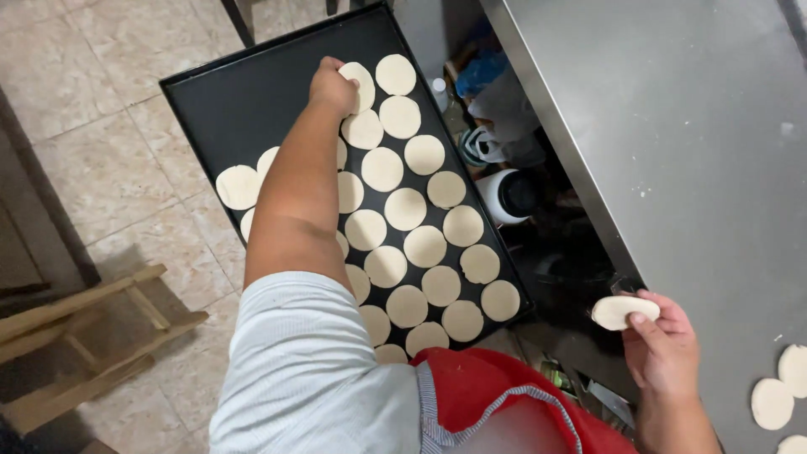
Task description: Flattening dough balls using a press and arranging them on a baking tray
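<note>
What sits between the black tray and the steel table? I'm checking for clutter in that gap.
In the head view, a white jug, a small bottle and bunched bags fill the gap between the black tray and steel table.

Black tray (218, 101) on tiled floor (101, 168), bearing dough rounds (405, 208).

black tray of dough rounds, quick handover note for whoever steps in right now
Left hand: at the far end of the black tray, on a dough round in the third row.
Right hand: holds one round over the steel table edge.
Done: two rows filled, third nearly.
Left: fourth row just begun with one round; loose rounds wait on the table.
</note>
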